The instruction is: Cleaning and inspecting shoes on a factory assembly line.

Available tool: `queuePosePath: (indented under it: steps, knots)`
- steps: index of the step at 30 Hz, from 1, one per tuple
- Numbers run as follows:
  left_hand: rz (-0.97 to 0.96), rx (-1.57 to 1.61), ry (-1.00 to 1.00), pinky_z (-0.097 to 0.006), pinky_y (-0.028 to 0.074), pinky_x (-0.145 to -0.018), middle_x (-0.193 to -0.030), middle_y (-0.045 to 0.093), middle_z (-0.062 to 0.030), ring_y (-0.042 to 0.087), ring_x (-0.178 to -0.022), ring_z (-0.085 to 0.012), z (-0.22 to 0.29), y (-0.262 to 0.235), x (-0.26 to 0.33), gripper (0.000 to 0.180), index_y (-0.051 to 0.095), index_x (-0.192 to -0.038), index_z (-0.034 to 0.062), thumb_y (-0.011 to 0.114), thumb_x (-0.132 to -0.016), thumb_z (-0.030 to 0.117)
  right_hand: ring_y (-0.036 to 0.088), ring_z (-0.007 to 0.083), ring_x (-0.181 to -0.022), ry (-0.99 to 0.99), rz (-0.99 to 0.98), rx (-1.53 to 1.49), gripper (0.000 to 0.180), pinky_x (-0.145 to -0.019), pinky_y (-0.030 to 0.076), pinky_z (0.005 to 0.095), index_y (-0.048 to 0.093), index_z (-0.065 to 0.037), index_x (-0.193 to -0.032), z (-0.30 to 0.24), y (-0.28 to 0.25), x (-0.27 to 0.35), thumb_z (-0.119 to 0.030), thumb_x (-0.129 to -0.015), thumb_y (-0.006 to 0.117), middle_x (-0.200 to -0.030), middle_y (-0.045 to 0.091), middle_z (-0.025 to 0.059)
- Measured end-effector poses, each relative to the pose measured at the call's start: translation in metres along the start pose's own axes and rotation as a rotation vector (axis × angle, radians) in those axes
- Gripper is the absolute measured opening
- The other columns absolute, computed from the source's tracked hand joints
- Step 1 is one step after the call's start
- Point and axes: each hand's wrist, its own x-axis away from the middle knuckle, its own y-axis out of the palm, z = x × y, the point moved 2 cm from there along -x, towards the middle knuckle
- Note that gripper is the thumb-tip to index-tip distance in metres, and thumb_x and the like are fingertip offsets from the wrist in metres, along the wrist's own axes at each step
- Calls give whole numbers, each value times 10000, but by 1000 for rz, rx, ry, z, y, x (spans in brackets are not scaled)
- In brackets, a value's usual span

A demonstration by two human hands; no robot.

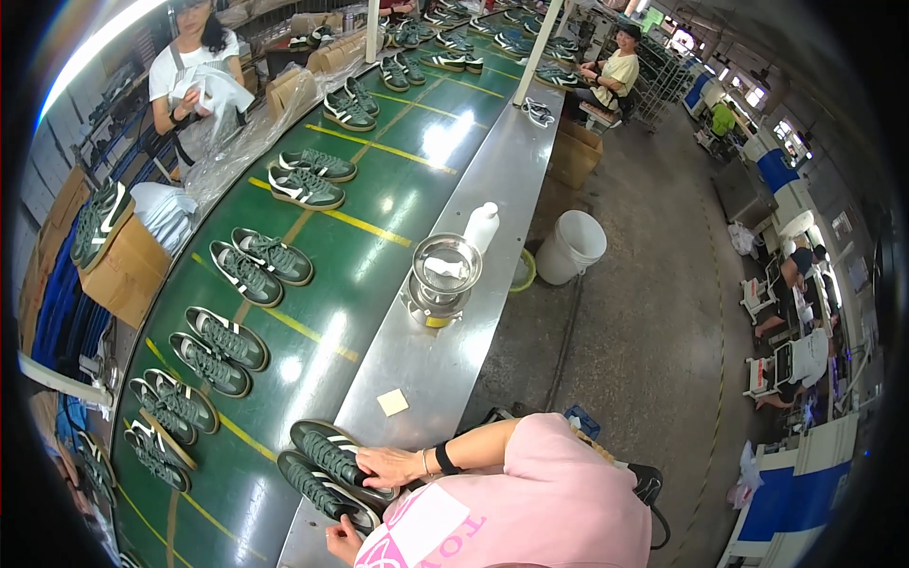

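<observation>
A pair of dark green sneakers with white stripes lies side by side on the steel ledge, toes toward the belt. My right hand (390,466) is closed at the collar of the farther sneaker (324,447), its fingers bent over the opening. At the heel of the nearer sneaker (312,487) my left hand (343,542) grips the edge with its fingertips; part of this hand is hidden by my pink shirt. Whether the fingers also hold a lace or some small part cannot be made out.
Several pairs of similar sneakers stand on the green belt (312,379). On the steel ledge (431,364) are a yellow paper square (392,402), a metal bowl device (443,275) and a white bottle (482,227). A white bucket (572,248) stands on the floor. Two co-workers are farther along.
</observation>
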Motion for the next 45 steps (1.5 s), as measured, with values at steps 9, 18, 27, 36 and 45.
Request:
queuePosePath:
  steps: [9,18,27,36,45]
  knots:
    - [-314,96,-260,-392,360,-1076,-1301,471,-255,496,-1190,-386,-52,29,-19,821,246,-1477,-49,639,-759,11,549,463,-1089,345,-5,102,663,-935,466,509,327,-78,-1299,29,10,-7,-103,-769,725,-1216,469,256]
    - [-323,325,-296,-394,371,-1107,-1383,513,-180,495,-1297,-352,24,24,-35,863,290,-1501,42,543,-687,-91,614,381,-997,183,35,-46,721,-887,517,437,391,-84,-1452,27,-14,-15,-38,-772,628,-1126,575,254]
    - [-417,1052,-590,-347,577,-867,-1272,627,-126,679,-1043,-202,90,27,-22,393,473,-1384,-13,503,-1019,128,669,182,-985,705,5,-1151,476,-790,572,316,423,-114,-1424,45,-39,-9,-24,-966,516,-1224,616,79]
    - [-491,1270,-700,-329,577,-835,-1240,640,-127,676,-1027,-187,112,23,-23,389,523,-1338,-21,551,-950,-2,672,192,-1043,771,-57,-1415,470,-813,593,323,393,-127,-1448,13,-49,-7,-98,-1004,546,-1267,605,83]
    - [-507,1085,-568,-319,541,-893,-1263,627,-101,640,-1056,-164,109,18,-23,392,525,-1343,-29,562,-956,19,662,205,-1069,662,-167,-1289,502,-860,584,345,416,-78,-1460,31,-52,-10,-91,-981,565,-1317,594,97]
